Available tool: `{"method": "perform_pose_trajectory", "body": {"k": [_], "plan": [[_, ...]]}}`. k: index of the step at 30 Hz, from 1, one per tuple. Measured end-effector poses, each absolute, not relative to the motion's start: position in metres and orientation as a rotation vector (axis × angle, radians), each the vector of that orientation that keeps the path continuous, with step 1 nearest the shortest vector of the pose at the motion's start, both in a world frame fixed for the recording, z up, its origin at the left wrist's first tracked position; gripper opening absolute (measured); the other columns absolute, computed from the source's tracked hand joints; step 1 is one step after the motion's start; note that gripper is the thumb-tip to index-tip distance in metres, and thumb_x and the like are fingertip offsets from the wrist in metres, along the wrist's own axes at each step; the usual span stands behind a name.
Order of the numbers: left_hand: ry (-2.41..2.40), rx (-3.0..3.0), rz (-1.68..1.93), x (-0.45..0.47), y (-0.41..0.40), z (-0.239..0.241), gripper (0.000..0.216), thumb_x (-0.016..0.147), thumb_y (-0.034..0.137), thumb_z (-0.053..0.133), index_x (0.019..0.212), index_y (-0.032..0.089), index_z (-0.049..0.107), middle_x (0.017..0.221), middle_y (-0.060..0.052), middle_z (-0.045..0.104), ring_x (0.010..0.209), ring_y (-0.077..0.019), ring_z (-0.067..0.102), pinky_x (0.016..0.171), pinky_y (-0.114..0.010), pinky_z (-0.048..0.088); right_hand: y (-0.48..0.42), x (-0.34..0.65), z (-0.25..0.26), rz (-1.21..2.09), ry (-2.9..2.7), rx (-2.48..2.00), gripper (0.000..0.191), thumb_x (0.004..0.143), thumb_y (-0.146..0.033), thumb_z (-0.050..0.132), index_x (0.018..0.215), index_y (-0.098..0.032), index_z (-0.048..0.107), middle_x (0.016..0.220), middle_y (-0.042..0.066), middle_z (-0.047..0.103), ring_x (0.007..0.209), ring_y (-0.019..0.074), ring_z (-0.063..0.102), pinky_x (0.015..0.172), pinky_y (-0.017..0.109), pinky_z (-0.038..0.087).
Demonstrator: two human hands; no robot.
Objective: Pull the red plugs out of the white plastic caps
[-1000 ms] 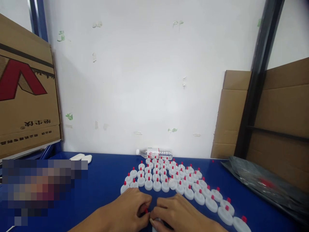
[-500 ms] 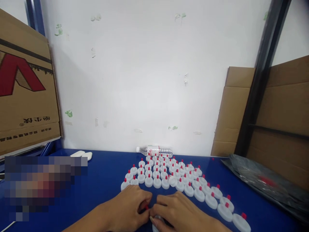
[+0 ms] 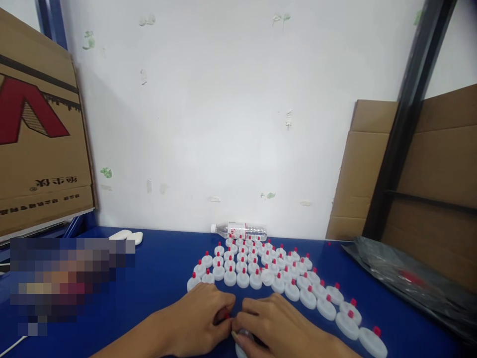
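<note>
Upside-down characters 绝尘侠® (image 3: pixel 55 182) stand below a red logo (image 3: pixel 44 114) on the cardboard carton (image 3: pixel 48 159) by the surface's (image 3: pixel 130 278) left edge; smaller print (image 3: pixel 39 204) beneath is illegible, like the plastic bottle's (image 3: pixel 257 233) red-lettered label (image 3: pixel 237 230).

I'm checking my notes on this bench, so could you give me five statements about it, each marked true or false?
1. A clear plastic bottle lies on its side behind the white round caps. True.
2. The caps have green tips. False: their tips are red.
3. The left hand has a red tip between thumb and fingers. True.
4. The right hand is flat and holds nothing. False: it is curled around a whitish piece, partly hidden.
5. The dark plastic lies left of the caps. False: it lies to their right.
</note>
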State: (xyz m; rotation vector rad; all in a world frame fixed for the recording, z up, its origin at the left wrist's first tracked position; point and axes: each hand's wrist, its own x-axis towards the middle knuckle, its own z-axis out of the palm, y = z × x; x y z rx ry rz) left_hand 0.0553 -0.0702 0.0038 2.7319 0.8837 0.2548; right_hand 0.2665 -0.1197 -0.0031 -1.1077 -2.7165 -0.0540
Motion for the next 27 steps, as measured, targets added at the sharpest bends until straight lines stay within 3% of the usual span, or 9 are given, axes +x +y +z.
{"method": "perform_pose_trajectory", "body": {"k": [16, 27], "plan": [[0.888, 2.874, 0.203, 0.055, -0.0717, 0.0038, 0.022, 0.094, 0.031, 0.052, 0.075, 0.022, 0.048, 0.067, 0.001, 0.064, 0.061, -0.0169, 0.056, 0.056, -0.029, 0.03, -0.124, 0.2673, 0.0019, 0.007, -2.702, -1.14, 0.009, 0.1, -0.035, 0.057, 0.099, -0.028, 0.062, 0.098, -0.006, 0.069, 0.083, 0.0135, 0.069, 0.062, 0.026, 0.036], [0.902, 2.999, 0.187, 0.0533, -0.0662, -0.0018, 0.036, 0.104, 0.032, 0.039, 0.072, 0.022, 0.053, 0.07, -0.002, 0.069, 0.063, -0.0183, 0.063, 0.057, -0.032, 0.03, -0.123, 0.2694, -0.0021, 0.052, -2.687, -1.15, 0.017, 0.1, -0.045, 0.054, 0.105, -0.031, 0.061, 0.097, -0.005, 0.068, 0.082, 0.0152, 0.068, 0.064, 0.028, 0.035]]}}
